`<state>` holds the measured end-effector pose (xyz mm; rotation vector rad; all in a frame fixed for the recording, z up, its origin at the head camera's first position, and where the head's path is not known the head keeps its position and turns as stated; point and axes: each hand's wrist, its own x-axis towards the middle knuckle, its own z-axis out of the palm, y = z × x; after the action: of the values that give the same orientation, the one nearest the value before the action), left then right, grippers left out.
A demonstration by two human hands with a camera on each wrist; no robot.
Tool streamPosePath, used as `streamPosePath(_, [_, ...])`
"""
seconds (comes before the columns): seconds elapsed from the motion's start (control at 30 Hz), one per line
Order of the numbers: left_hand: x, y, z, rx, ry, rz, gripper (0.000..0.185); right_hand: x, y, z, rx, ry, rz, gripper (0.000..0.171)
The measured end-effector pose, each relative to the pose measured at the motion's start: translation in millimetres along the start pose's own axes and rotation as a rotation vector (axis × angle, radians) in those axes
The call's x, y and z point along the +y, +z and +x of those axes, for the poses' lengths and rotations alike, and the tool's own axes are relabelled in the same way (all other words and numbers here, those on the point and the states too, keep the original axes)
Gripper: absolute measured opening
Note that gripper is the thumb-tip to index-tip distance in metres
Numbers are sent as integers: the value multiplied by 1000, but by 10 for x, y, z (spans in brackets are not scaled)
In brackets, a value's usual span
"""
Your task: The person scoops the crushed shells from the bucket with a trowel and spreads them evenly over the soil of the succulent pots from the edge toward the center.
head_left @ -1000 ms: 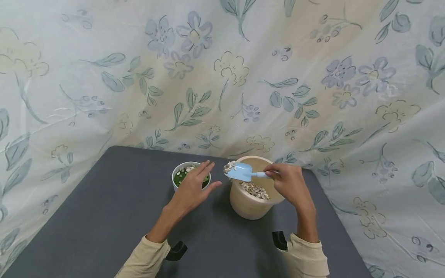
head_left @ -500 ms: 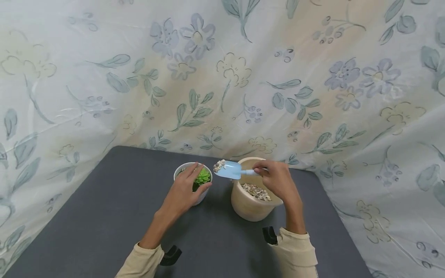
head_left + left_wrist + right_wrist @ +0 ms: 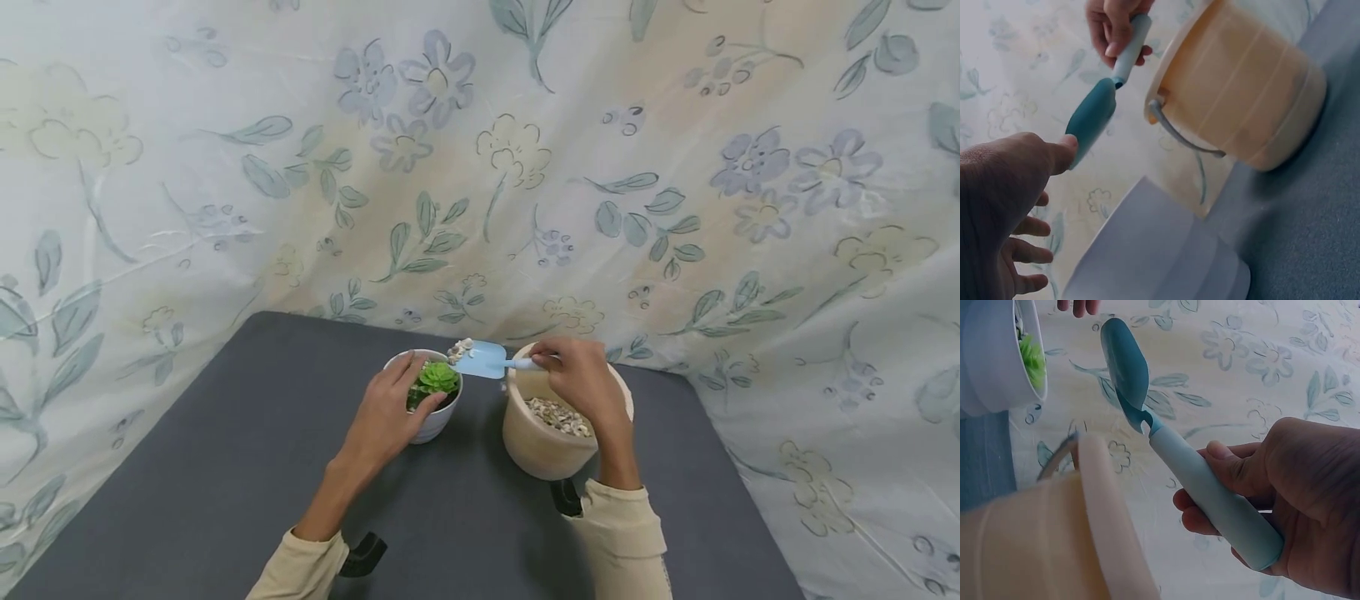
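A small white pot (image 3: 437, 427) with a green succulent (image 3: 438, 376) stands on the dark grey table (image 3: 225, 450). My left hand (image 3: 408, 386) grips the pot's rim from the left, thumb on the near side. My right hand (image 3: 551, 363) holds the handle of a light blue scoop (image 3: 480, 359). The scoop carries small pebbles (image 3: 459, 348) over the pot's far right rim. A beige bucket (image 3: 551, 446) with more pebbles (image 3: 558, 415) sits under my right wrist. The right wrist view shows the scoop (image 3: 1127, 365) from below, beside the pot (image 3: 991, 359).
A floral cloth (image 3: 480, 167) hangs behind and along both sides of the table, close behind the pot and bucket. The bucket (image 3: 1241, 87) has a grey wire handle (image 3: 1179, 134) hanging on the side toward the pot (image 3: 1154, 250).
My right hand has carried the loaded scoop leftward from above the bucket to the pot's rim. My left hand has dropped from hovering over the pot to gripping it, uncovering the succulent.
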<state>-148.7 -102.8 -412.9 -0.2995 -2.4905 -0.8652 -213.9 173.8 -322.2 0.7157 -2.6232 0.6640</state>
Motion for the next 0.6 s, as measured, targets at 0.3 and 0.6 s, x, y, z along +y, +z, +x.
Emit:
streamPosePath(0.3, [-87, -45, -29, -58, -107, 34, 79, -151, 172, 155, -50, 24, 1, 12])
streamPosePath(0.6, [-191, -74, -38, -174, -202, 24, 96, -341, 345, 305, -91, 24, -75, 12])
